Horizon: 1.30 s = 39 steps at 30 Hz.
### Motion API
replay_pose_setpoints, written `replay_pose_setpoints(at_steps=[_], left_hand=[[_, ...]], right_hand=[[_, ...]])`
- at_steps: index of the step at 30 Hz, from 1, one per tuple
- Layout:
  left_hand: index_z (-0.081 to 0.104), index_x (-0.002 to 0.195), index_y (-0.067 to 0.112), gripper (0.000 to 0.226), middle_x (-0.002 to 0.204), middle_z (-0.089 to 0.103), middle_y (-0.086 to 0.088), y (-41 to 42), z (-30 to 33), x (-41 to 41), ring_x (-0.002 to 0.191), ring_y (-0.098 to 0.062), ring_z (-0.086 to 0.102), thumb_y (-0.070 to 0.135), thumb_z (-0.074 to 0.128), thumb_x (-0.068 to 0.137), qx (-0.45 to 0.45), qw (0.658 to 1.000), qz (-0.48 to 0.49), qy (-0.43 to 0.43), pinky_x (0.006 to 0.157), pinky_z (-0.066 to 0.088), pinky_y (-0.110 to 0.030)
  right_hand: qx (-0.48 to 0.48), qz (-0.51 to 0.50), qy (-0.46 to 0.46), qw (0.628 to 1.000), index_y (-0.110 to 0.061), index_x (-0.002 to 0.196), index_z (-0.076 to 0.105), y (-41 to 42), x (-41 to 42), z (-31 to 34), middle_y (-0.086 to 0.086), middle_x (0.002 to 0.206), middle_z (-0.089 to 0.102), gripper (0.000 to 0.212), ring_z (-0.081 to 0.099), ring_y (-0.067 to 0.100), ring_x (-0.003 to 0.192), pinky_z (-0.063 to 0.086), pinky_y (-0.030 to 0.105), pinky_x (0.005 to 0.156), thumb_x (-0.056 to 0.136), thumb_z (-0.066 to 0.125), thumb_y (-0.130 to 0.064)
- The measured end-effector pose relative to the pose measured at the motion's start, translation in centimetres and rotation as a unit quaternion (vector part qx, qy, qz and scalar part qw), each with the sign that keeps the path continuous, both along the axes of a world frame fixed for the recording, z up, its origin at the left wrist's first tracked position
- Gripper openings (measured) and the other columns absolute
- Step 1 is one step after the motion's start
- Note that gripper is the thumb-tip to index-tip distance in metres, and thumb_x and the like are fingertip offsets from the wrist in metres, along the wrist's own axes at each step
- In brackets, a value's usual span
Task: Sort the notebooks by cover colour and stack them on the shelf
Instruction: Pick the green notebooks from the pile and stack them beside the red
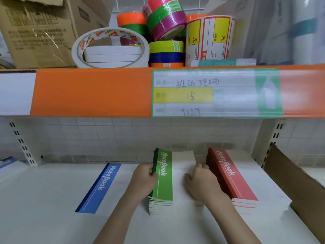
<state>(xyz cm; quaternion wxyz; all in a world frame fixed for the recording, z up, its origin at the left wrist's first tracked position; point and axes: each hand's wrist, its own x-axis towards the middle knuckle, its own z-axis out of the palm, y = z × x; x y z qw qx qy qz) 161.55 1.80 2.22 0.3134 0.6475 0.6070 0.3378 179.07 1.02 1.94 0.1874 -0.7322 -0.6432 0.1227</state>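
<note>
Three lots of white notebooks with a coloured spine strip lie on the lower white shelf. A blue-striped notebook lies flat at the left. A stack of several green-striped notebooks stands in the middle, and my left hand grips its left spine edge, fingers curled round it. My right hand rests on the white cover of the green stack with fingers curled, its knuckles against the spine side of the red-striped stack on the right. Whether it holds anything is hidden.
An orange shelf edge with a price label hangs overhead. Tape rolls, a label roll and a cardboard box sit on the upper shelf. A brown cardboard sheet leans at the right.
</note>
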Motion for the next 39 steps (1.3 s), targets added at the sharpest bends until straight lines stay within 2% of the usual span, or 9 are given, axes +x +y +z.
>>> replay_pose_setpoints(at_steps=[7,12,18,22,25,29,32,36,39], left_hand=[[0.069,0.086,0.017,0.023,0.076,0.067,0.014,0.8,-0.9,-0.6,0.063,0.008,0.063,0.002,0.050,0.089,0.000,1.000,-0.026,-0.012,0.053,0.044,-0.006],[0.069,0.093,-0.002,0.020,0.086,0.072,-0.010,1.3,-1.5,-0.4,0.074,-0.021,0.067,0.006,0.052,0.091,0.012,1.000,-0.016,-0.001,0.061,0.048,-0.020],[0.071,0.091,0.002,0.021,0.082,0.072,-0.004,1.3,-2.0,-0.4,0.060,-0.002,0.062,0.006,0.051,0.091,0.019,1.000,-0.008,-0.019,0.056,0.047,-0.013],[0.065,0.094,-0.003,0.031,0.093,0.068,-0.020,1.2,-2.1,-0.6,0.073,-0.017,0.058,0.019,0.043,0.099,0.013,0.999,0.007,-0.035,0.067,0.044,-0.025],[0.063,0.097,0.008,0.031,0.085,0.063,-0.009,0.8,-2.0,-1.4,0.072,-0.013,0.054,0.028,0.039,0.101,0.024,0.998,0.044,-0.041,0.069,0.041,-0.026],[0.060,0.118,0.018,0.026,0.108,0.062,0.003,-0.7,-2.1,-3.1,0.092,-0.008,0.057,0.024,0.042,0.100,0.056,0.995,0.087,-0.011,0.078,0.042,-0.013],[0.060,0.120,0.018,0.026,0.109,0.060,0.006,-2.1,-2.1,-4.8,0.087,-0.001,0.054,0.023,0.045,0.099,0.073,0.991,0.113,0.019,0.066,0.038,-0.001],[0.063,0.114,0.014,0.024,0.096,0.060,0.003,-5.4,-1.9,-8.8,0.081,-0.005,0.059,0.017,0.046,0.097,0.092,0.975,0.192,0.057,0.065,0.040,-0.006],[0.063,0.115,0.011,0.025,0.110,0.062,-0.004,-8.3,-2.0,-11.5,0.092,-0.018,0.061,0.011,0.047,0.095,0.095,0.961,0.237,0.102,0.080,0.044,-0.021]], right_hand=[[-0.024,0.012,-0.051,0.998,0.001,0.127,0.043,-0.2,-0.1,0.0,0.016,0.133,0.036,0.046,0.051,0.030,0.112,0.041,0.033,0.091,0.098,0.037,-0.034],[-0.062,0.021,-0.062,0.996,0.005,0.132,0.035,0.2,-0.7,0.3,0.018,0.136,0.043,0.044,0.043,0.030,0.125,0.033,0.029,0.101,0.100,0.030,-0.026],[-0.094,0.004,0.031,0.995,0.003,0.125,0.039,0.6,-0.5,0.2,0.017,0.127,0.054,0.038,0.053,0.028,0.115,0.040,0.026,0.084,0.099,0.033,-0.024],[-0.077,0.019,0.015,0.997,0.009,0.143,0.013,0.5,-0.4,0.5,0.024,0.145,0.030,0.064,0.035,0.033,0.132,0.030,0.032,0.105,0.099,0.035,-0.033],[-0.021,0.050,-0.047,0.997,-0.001,0.148,0.001,0.2,-0.7,0.5,0.020,0.153,0.014,0.068,0.020,0.033,0.139,0.018,0.036,0.113,0.099,0.031,-0.039],[0.017,0.081,-0.108,0.991,-0.022,0.150,0.009,-0.1,-2.5,0.7,0.006,0.159,0.001,0.060,0.002,0.031,0.145,0.008,0.052,0.115,0.098,0.023,-0.050],[0.056,0.141,-0.126,0.980,-0.026,0.149,0.016,-0.6,-4.8,1.1,-0.001,0.159,0.002,0.054,-0.003,0.027,0.146,0.004,0.055,0.114,0.099,0.022,-0.046],[0.101,0.266,-0.110,0.952,-0.024,0.146,0.023,-1.6,-9.3,1.2,-0.001,0.157,0.010,0.051,0.004,0.018,0.146,0.001,0.044,0.116,0.099,0.027,-0.041],[0.090,0.344,-0.062,0.933,-0.022,0.148,0.023,-3.1,-13.2,0.5,-0.002,0.155,0.020,0.052,0.014,0.013,0.144,0.003,0.036,0.117,0.099,0.030,-0.039]])
